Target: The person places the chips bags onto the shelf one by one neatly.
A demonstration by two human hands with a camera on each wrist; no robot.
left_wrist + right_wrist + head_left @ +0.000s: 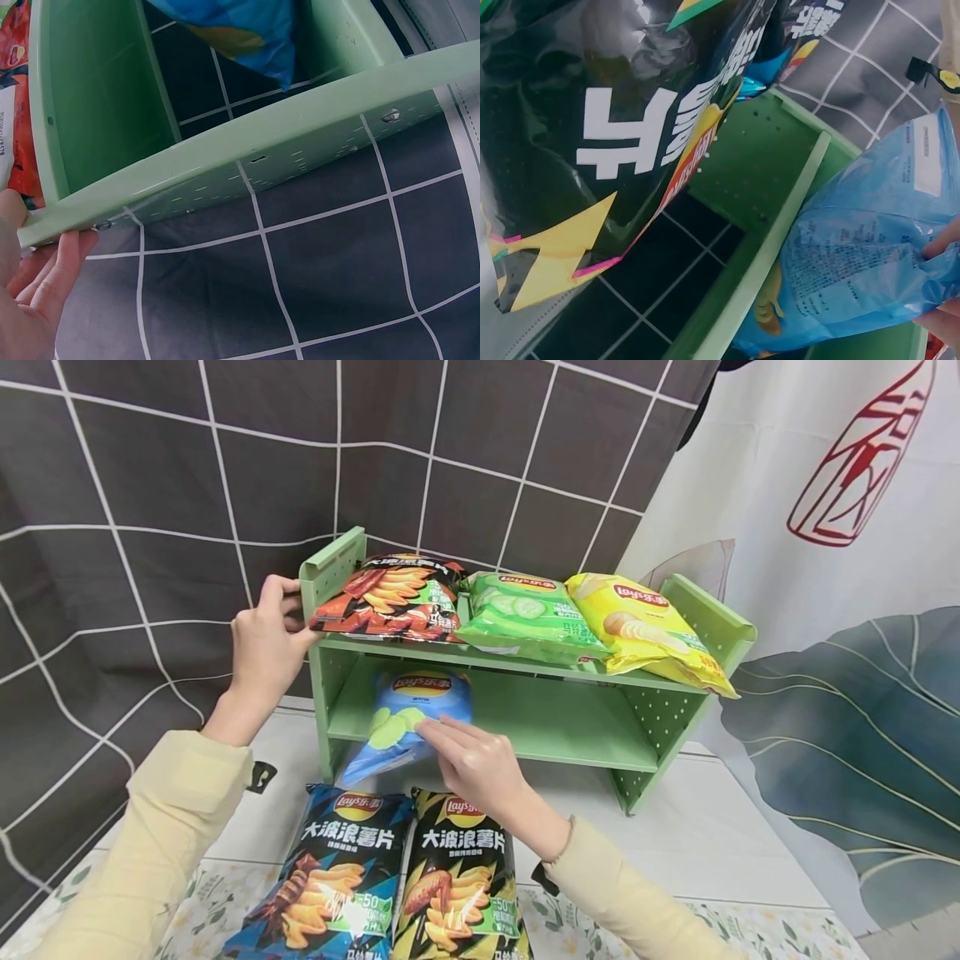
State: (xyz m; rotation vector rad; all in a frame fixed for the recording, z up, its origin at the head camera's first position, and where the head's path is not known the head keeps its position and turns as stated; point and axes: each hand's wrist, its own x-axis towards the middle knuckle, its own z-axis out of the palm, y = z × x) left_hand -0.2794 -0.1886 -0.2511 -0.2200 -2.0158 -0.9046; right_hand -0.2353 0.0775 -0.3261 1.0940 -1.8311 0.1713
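My left hand [272, 631] grips the upper front edge of the left side panel on a green two-tier shelf [540, 722]. In the left wrist view, its thumb and fingers lie on opposite sides of that panel [247, 146]. A blue Lay's chip bag [431, 689] with green lime slices on it leans at the left part of the lower tier, its bottom corner jutting out past the front edge. My right hand [483, 764] holds this bag at its right side. The right wrist view shows the fingers pinching the bag's crumpled edge [885, 255].
On the top tier lie a red-black chip bag [397, 602], a green one [525, 614] and a yellow one [648, 627]. Blue-black [337, 868] and yellow-black [457, 868] chip bags lie before the shelf. A dark checked curtain [285, 468] hangs behind.
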